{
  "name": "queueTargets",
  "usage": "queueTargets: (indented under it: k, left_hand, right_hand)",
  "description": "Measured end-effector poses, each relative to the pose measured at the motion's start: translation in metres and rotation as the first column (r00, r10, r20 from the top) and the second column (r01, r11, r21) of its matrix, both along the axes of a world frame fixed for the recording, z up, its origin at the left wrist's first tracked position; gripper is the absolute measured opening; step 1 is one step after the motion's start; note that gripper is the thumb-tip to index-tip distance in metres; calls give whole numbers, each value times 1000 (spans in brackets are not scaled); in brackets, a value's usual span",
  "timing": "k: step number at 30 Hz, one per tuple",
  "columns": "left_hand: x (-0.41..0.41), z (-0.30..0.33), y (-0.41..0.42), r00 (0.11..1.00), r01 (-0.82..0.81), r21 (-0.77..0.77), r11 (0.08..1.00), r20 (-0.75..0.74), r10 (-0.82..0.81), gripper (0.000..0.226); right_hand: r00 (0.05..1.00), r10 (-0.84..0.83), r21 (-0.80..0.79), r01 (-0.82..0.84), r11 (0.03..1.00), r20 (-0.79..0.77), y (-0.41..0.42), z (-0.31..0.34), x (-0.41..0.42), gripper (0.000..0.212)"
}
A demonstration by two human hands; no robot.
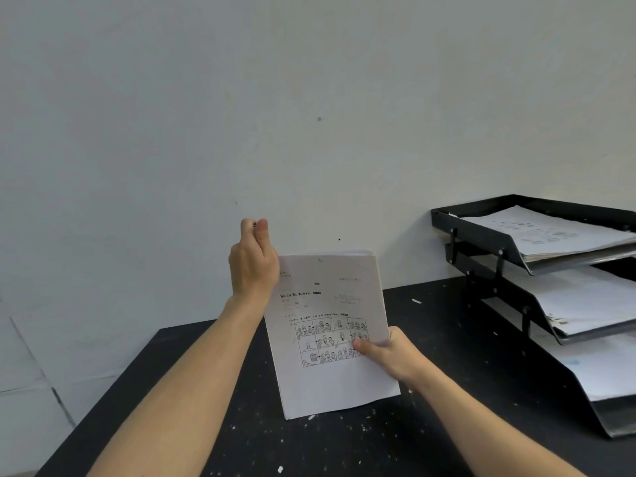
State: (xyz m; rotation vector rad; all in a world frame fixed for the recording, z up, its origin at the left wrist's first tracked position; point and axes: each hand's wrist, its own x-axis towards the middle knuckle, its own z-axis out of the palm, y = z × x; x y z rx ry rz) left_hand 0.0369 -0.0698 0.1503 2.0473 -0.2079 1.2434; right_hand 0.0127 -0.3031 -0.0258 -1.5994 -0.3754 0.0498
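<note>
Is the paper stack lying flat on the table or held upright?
Held upright. The right hand grips the paper stack at its right edge. Whether its bottom edge touches the table cannot be told.

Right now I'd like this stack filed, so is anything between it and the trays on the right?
Nothing visible does. Only speckled table lies between the stack, gripped by the right hand, and the trays. The left hand pinches a tiny dark thing on the far side.
</note>
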Motion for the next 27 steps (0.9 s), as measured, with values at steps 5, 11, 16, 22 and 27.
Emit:
queueTargets:
  k: [5, 11, 16, 22, 27]
  left_hand:
    - [1, 1, -1, 1000, 18, -31, 999, 8, -18, 45]
    - [-2, 0, -3, 999, 50, -76, 996, 25, -48, 34]
    - [-4, -1, -5, 998, 59, -68, 996, -15, -60, 39]
    - [-9, 7, 2, 993, 98, -133, 986, -50, -106, 41]
    - [-16, 24, 20, 989, 144, -514, 846, 53, -136, 38]
  right_hand:
    - [1000, 5, -2, -5, 1000, 4, 0, 0, -2, 26]
    - [1000, 16, 13, -16, 1000, 26, 0, 1, -4, 27]
    - [1000, 0, 2, 0, 1000, 16, -1, -1, -4, 26]
    - [1000, -10, 15, 10, 1000, 6, -2, 5, -3, 25]
    - [1000, -20, 13, 21, 1000, -10, -5, 3, -5, 25]
